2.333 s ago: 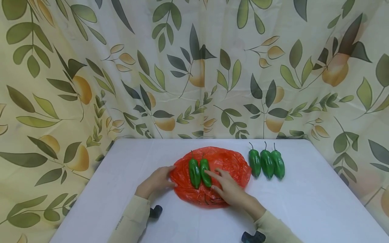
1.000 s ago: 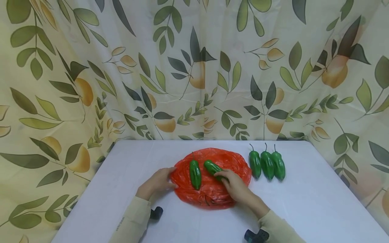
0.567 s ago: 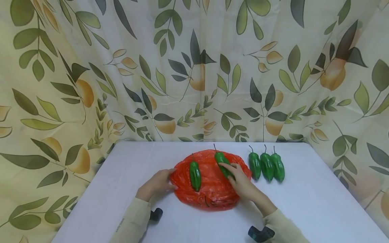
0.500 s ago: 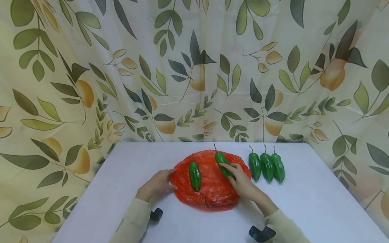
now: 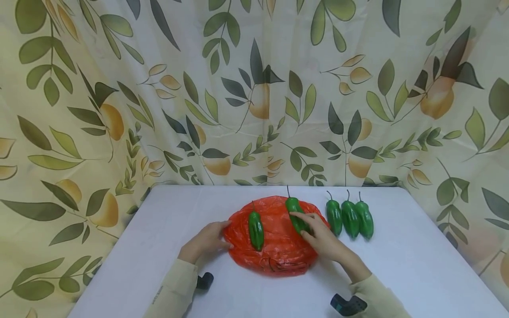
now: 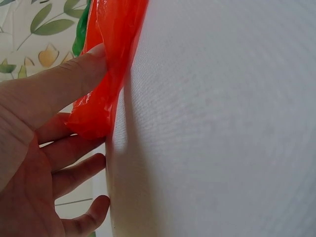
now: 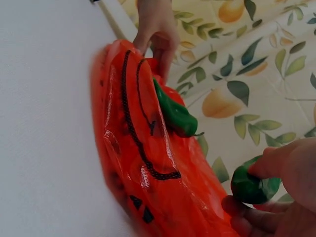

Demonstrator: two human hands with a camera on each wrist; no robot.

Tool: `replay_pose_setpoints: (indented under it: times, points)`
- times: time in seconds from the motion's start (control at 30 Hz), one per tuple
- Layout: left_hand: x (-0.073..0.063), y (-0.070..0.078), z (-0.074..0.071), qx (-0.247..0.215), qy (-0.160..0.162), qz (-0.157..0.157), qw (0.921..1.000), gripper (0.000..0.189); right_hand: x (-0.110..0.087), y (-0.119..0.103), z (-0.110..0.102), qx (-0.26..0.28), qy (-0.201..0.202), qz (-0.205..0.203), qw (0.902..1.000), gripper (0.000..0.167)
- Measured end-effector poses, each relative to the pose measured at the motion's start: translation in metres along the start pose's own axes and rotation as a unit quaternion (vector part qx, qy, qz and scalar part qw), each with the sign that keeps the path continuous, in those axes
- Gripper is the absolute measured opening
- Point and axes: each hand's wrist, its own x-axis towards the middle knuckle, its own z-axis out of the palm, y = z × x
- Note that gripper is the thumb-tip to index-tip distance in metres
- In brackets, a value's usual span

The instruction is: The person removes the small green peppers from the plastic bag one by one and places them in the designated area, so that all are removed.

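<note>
"So, where's the pepper [image 5: 294, 206]?"

"Between my right thumb and fingers. That right grip [image 5: 321, 238] is clamped on its lower end, stem pointing away from me, over the right part of the red plastic bag [image 5: 274, 221]. Whether its underside touches the plastic, I can't tell."

"And on your left?"

"My left grip [image 5: 207, 238] is pinched on the bag's left edge, thumb on 1 side, fingers behind."

"What lies around you?"

"1 more pepper [image 5: 256, 230] rests on the bag, left of the held 1. Off the bag's right edge, 3 others [image 5: 350, 220] lie in a row on the white tabletop [image 5: 417, 269]. Behind everything hangs a leaf-and-fruit curtain [image 5: 278, 53]."

"What worries you?"

"Slipping, mostly. That skin looks slick and I have only 1 end, so a light pinch could let the stem end swing down. The plastic looks thin and crumpled; a tug from my left could roll the loose pepper. Drifting right too low, I might knock the row."
</note>
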Motion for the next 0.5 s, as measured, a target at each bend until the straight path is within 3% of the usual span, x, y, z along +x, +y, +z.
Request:
replay_pose_setpoints:
  times: [0.5]
  points:
    - [0.000,-0.001,-0.001,0.005,0.001,0.000,1.0000,0.078,-0.004,-0.002,-0.016,-0.007,0.004,-0.002,1.0000,0.059]
